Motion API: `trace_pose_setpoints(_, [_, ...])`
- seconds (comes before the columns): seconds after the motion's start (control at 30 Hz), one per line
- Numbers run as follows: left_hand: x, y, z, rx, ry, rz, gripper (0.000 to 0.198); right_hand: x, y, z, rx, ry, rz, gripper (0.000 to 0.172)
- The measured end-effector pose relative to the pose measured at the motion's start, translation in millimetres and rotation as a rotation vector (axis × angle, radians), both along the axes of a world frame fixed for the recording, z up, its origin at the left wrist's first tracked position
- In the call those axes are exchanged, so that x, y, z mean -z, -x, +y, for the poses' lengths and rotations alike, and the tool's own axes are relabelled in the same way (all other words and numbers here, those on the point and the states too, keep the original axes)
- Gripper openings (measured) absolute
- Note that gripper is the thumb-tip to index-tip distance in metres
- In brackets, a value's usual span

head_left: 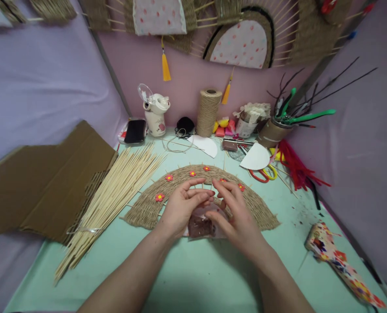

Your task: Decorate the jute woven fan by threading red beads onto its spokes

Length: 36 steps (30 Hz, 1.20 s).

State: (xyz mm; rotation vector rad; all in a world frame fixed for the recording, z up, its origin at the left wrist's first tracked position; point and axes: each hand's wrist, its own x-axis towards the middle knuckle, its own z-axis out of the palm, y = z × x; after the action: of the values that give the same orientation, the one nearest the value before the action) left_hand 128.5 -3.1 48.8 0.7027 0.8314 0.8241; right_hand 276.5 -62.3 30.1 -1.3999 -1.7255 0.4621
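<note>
We noted small clear plastic bag with dark brown contents (200, 226) at middle of tabletop (196, 278), over straight edge of half-round woven jute mat with red flowers (141, 213). Grip of left hand (180, 208) pinched bag's upper edge from left side. Grip of right hand (235, 217) pinched same edge from right, fingertips nearly meeting. Bag hung below both grips, toward near edge, with brown contents settled at its bottom. Brown cardboard cup (271, 132) near far right corner held green-handled tools.

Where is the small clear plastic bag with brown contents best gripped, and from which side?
Probably by the empty upper film of the small clear plastic bag with brown contents, pinched from above on both sides. The brown mass sags at the bottom, leaving the top slack; the left hand and right hand meet there.
</note>
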Motion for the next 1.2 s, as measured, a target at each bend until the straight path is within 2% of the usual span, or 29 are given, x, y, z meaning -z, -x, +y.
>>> trace_pose_setpoints(0.1, [-0.9,-0.2,-0.4,-0.045,-0.034,-0.012,0.051,-0.3,-2.2,0.4,0.067,-0.007,0.091,0.046])
trace_pose_setpoints(0.2, [0.2,-0.7,-2.8,-0.046,-0.052,-0.037,0.058,0.3,-0.9,1.1,0.093,-0.062,0.093,0.036])
trace_pose_setpoints(0.4, [2.4,-5.9,-8.3,-0.01,-0.016,-0.109,0.06,1.3,7.8,1.6,0.009,-0.136,-0.041,0.046])
trace_pose_setpoints(0.57, [3.9,-3.4,-9.6,0.103,-0.01,-0.15,0.058,-8.5,6.0,1.6,-0.008,-0.161,0.013,0.023])
trace_pose_setpoints(0.67, [3.4,-0.1,-8.6,0.146,0.025,-0.209,0.058,-11.4,2.9,1.7,0.051,-0.205,0.014,0.017])
trace_pose_setpoints(0.73, [2.7,0.4,-8.4,0.178,0.035,-0.163,0.055,-10.1,2.4,2.1,0.08,-0.233,-0.024,0.015])
trace_pose_setpoints(0.83, [2.2,-1.3,-8.4,0.212,0.021,-0.067,0.053,-5.1,3.8,2.7,0.09,-0.225,-0.085,0.017])
trace_pose_setpoints(0.9, [2.5,-2.4,-7.5,0.164,0.009,-0.028,0.055,-1.6,4.8,2.9,0.077,-0.162,-0.096,0.02])
trace_pose_setpoints(1.03, [1.9,-1.4,-3.7,0.043,-0.023,0.02,0.056,1.1,3.9,2.2,0.047,-0.004,-0.005,0.062])
trace_pose_setpoints(1.07, [1.5,-0.8,-3.1,0.028,-0.036,0.025,0.057,0.6,3.4,1.6,0.049,0.017,0.028,0.066])
trace_pose_setpoints(1.2, [0.2,0.6,-4.5,0.02,-0.081,0.014,0.063,-3.9,2.8,-0.9,0.016,0.031,0.122,0.047])
